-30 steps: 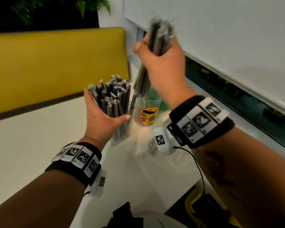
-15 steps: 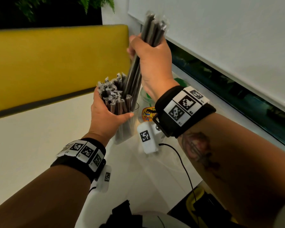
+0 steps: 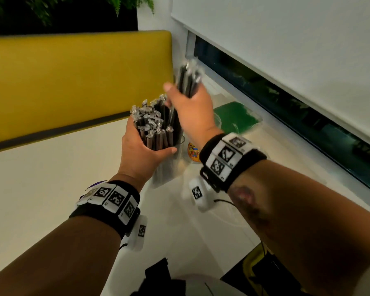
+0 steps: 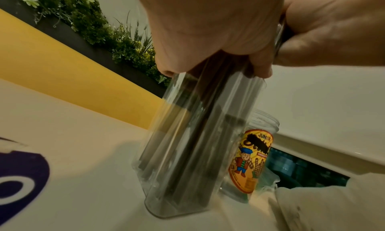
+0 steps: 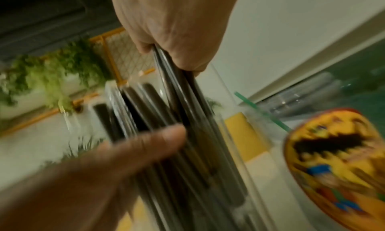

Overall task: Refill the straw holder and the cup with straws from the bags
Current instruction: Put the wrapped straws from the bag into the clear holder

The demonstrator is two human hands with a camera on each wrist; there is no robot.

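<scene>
A clear straw holder [image 3: 169, 167] was seen standing on the white table [image 3: 41, 189], packed with dark wrapped straws [image 3: 152, 129] whose crinkled wrapper ends rose above its rim. The left hand [image 3: 141, 154] was wrapped round the upper part of the holder, thumb laid across the near side and fingers curled round the far side; in the left wrist view the same hand [image 4: 208, 25] was shown closed over the holder [image 4: 187, 152] at its rim. A bundle of wrapped straws [image 3: 189, 82] was clamped in the right hand [image 3: 190, 110], fingers curled round it, with its lower ends pushed in among the straws already in the holder and its upper ends projecting above the fist. In the blurred right wrist view the bundle [image 5: 183, 93] was seen gripped by the right hand [image 5: 172, 25]. A clear cup with a yellow cartoon label [image 4: 252, 158] stood just beside the holder, on its right. A green-tinted bag [image 3: 235, 118] lay beyond, near the window sill.
</scene>
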